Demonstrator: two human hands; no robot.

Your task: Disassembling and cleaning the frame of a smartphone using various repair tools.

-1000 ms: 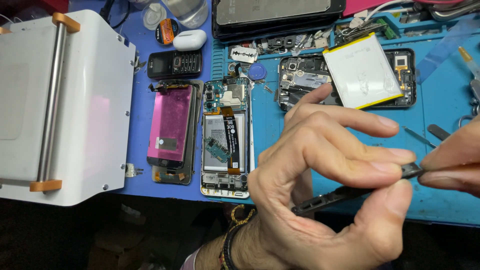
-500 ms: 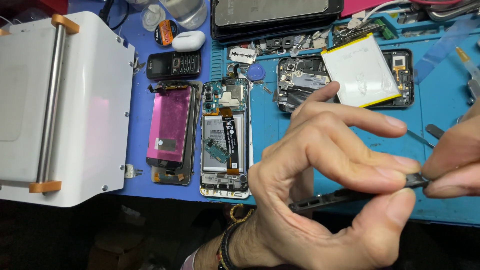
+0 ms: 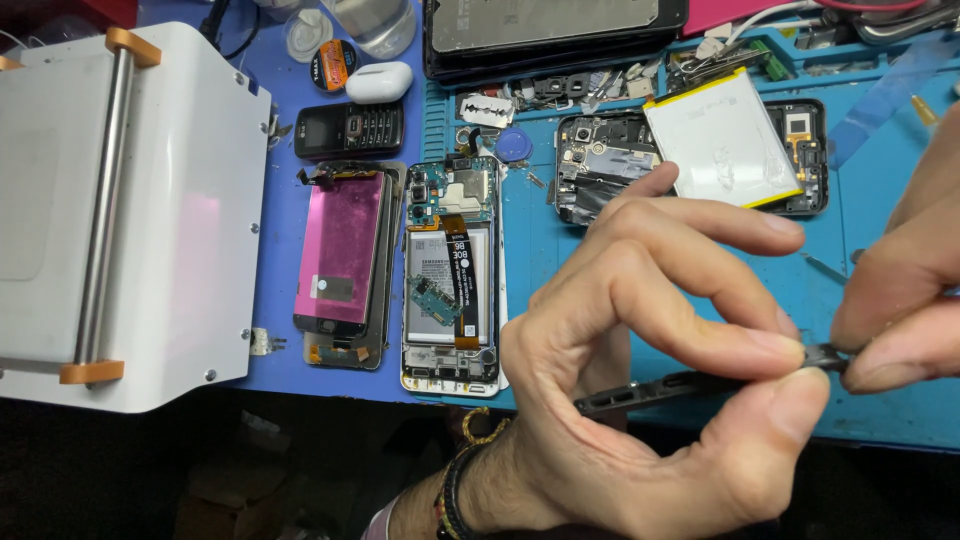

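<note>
Since a second ago the right hand (image 3: 905,300) has crept slightly up and toward the left hand (image 3: 660,370), while the dark strip between them has barely shifted. Both hands are pinched on that thin black frame strip (image 3: 680,385): left thumb and fingers clamp its right end, and the right fingertips nip the same end from the other side. It hangs in the air above the near edge of the blue work mat (image 3: 540,250). The strip looks light, narrow and slightly springy, likely to bend or snap if twisted, so it is best held close to the working end, as here. Beyond lie an opened phone (image 3: 450,270) with its board exposed, a pink-faced screen (image 3: 340,255) and a white machine (image 3: 130,210).
</note>
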